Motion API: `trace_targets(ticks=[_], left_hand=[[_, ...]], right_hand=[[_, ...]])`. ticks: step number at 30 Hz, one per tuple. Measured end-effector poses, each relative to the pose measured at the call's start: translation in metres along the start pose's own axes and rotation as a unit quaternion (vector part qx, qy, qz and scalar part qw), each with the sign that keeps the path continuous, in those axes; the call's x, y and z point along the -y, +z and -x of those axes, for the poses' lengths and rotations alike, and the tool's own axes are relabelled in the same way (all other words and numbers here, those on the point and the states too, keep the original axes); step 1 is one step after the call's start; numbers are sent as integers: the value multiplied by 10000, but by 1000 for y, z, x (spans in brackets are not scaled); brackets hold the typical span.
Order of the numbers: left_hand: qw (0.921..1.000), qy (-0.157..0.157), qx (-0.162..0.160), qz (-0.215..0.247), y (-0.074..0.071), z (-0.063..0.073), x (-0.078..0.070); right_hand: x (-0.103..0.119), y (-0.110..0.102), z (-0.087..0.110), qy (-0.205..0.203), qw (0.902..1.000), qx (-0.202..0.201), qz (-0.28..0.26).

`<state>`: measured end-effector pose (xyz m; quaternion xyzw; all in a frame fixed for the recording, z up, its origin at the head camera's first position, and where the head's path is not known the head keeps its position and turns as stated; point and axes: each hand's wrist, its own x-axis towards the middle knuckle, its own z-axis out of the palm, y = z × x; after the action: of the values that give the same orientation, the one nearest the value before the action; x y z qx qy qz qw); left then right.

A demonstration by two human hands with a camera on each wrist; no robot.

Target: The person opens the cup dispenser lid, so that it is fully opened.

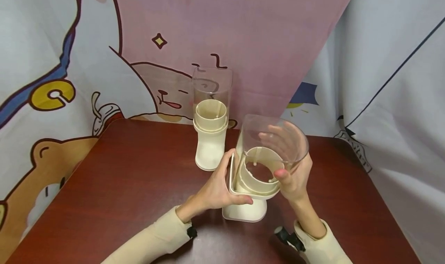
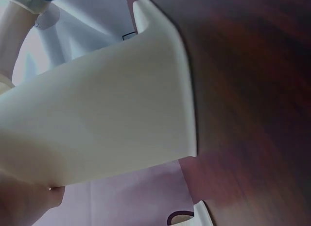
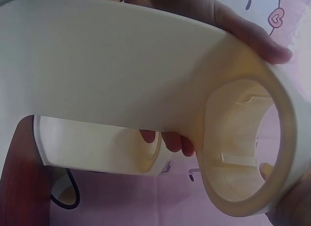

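In the head view, a cereal dispenser with a cream stand (image 1: 245,212) and a clear plastic container (image 1: 265,130) is upright between both hands. My left hand (image 1: 217,190) grips the stand's upper collar from the left, thumb across its front. On the other side my right hand (image 1: 297,179) holds the clear container, thumb at the front and fingers spread behind it. A cream ring (image 1: 259,184) shows through the clear wall. The right wrist view shows the stand's round side opening (image 3: 238,148). The stand's foot (image 2: 187,99) is right at the tabletop in the left wrist view.
A second dispenser of the same kind (image 1: 210,150) stands farther back, left of the held one. Both are on a dark red-brown wooden table (image 1: 139,179). A printed cartoon curtain (image 1: 243,32) hangs along the back and sides.
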<state>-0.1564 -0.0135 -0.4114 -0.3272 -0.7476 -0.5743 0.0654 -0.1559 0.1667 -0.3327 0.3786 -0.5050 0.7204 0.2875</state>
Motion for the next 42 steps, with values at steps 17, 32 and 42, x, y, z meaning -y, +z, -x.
trace_targets(ticks=[17, 32, 42], left_hand=[[9998, -204, 35, -80, 1, 0, 2], [9998, -112, 22, -177, -1, -3, 0], [9997, -189, 72, -131, -3, -2, 0]], right_hand=[[-2, -1, 0, -115, 9997, 18, -224], [-2, 0, -4, -96, 9984, 94, -549], [-2, 2, -3, -115, 9986, 51, -511]])
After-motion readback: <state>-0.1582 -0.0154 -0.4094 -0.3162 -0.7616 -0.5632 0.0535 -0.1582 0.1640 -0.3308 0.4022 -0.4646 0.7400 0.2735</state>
